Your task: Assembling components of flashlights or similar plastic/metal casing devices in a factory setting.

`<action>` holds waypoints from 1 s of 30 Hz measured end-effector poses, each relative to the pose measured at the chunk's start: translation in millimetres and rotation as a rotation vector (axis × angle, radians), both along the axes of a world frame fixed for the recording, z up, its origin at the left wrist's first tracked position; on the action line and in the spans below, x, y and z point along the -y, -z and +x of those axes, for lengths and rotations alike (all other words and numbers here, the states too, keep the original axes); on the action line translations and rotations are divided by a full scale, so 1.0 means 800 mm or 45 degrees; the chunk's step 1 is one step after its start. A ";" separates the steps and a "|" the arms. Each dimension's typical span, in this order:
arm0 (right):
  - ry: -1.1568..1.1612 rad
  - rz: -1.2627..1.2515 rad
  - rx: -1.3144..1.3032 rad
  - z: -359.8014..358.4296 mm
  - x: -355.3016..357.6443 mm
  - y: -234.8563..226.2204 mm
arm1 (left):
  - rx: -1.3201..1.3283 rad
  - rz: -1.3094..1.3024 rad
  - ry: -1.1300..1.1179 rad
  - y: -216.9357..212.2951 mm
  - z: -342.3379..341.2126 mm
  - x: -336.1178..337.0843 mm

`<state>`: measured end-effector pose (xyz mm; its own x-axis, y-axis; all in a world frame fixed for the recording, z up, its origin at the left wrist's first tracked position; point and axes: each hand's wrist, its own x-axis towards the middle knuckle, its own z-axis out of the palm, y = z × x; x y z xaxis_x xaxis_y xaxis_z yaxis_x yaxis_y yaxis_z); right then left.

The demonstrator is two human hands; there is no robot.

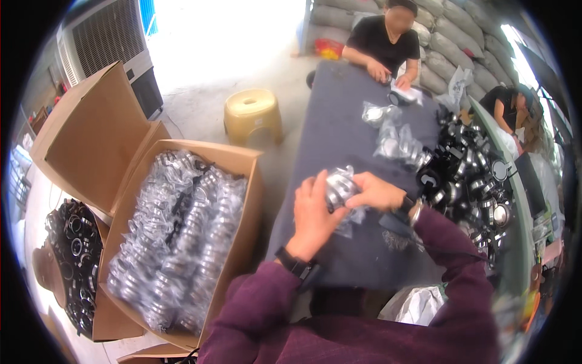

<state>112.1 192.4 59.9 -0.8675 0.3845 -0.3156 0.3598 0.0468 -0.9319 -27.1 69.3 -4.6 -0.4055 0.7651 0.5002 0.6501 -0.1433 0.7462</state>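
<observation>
Between my two hands, above the dark grey table (pixel 339 115), is a bundle of shiny silver round metal parts (pixel 340 189) partly wrapped in clear plastic. My left hand (pixel 314 209) grips its left side, with the fingers pointing up. On the other side, the thumb and fingers of my right hand (pixel 381 193) close round the bundle. Clear plastic (pixel 347 225) shows on the table just below it. The exact kind of the parts cannot be made out.
An open cardboard box (pixel 254 182) full of plastic-wrapped silver parts stands left. Loose black and silver parts (pixel 467 170) heap up at the table's right; wrapped ones (pixel 397 141) lie beyond my hands. A co-worker (pixel 388 45) handles something white across the table. A yellow stool (pixel 251 112) stands behind the box.
</observation>
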 end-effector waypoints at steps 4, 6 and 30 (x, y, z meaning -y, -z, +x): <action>-0.070 0.014 -0.002 -0.004 0.003 0.005 | -0.209 -0.076 0.007 -0.013 -0.008 0.006; -0.082 0.061 -0.048 -0.008 0.008 0.008 | -0.270 -0.019 0.022 -0.012 -0.014 0.007; -0.430 2.401 0.637 0.033 -0.155 -0.021 | -0.199 0.019 0.095 -0.012 -0.020 0.009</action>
